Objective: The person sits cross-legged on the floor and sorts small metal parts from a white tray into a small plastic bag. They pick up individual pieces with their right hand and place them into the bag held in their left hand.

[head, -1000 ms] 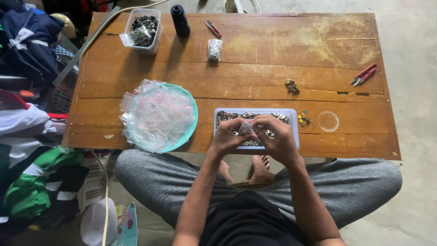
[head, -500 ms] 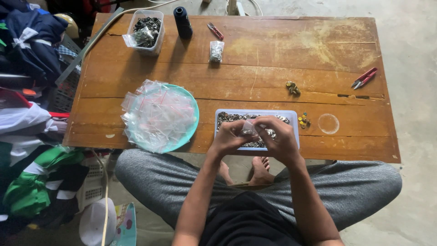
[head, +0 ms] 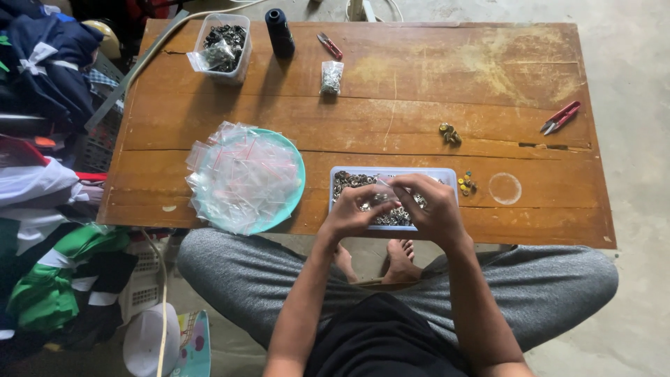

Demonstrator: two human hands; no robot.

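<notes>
My left hand (head: 354, 213) and my right hand (head: 429, 204) are together over a shallow white tray (head: 450, 176) full of small metal pieces at the table's near edge. Between the fingers of both hands is a small clear plastic bag (head: 382, 197) with some metal pieces in it. To the left a teal plate (head: 294, 183) carries a heap of empty clear zip bags (head: 237, 174).
The wooden table (head: 391, 105) also holds a clear box of dark metal parts (head: 222, 43), a black thread spool (head: 280, 31), a filled small bag (head: 331, 76), red snips (head: 560, 116), small brass pieces (head: 449, 133) and a clear lid (head: 504, 188). Clothes pile at left.
Both hands stay over the tray, fingers shifting slightly around the small bag. Nothing else on the table has moved.
</notes>
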